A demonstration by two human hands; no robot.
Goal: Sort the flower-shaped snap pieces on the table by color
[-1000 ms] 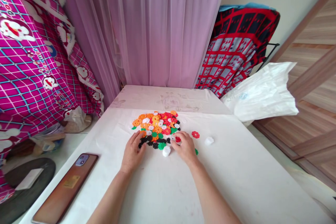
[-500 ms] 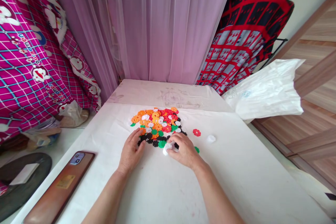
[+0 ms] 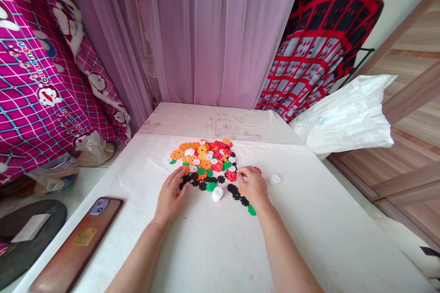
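Many flower-shaped discs in orange, red, black, white and green form a pile (image 3: 206,158) on the white-covered table (image 3: 206,247). My left hand (image 3: 172,194) rests at the pile's left front edge, fingers apart, holding nothing. My right hand (image 3: 253,185) is at the pile's right side with thumb and forefinger close together; anything between the fingertips is too small to make out. A white disc stack (image 3: 217,193) lies in front of the pile, untouched. Black discs (image 3: 237,192) and a green disc (image 3: 252,210) lie beside my right hand, which partly hides a red disc (image 3: 257,170).
A brown phone (image 3: 79,242) lies at the table's left edge. White discs (image 3: 275,179) sit to the right. A white plastic bag (image 3: 347,116) stands past the right edge, and a purple curtain (image 3: 213,32) hangs behind the table.
My right hand has let go of the white disc stack and moved up and right. More black discs now show. My left hand has hardly moved.
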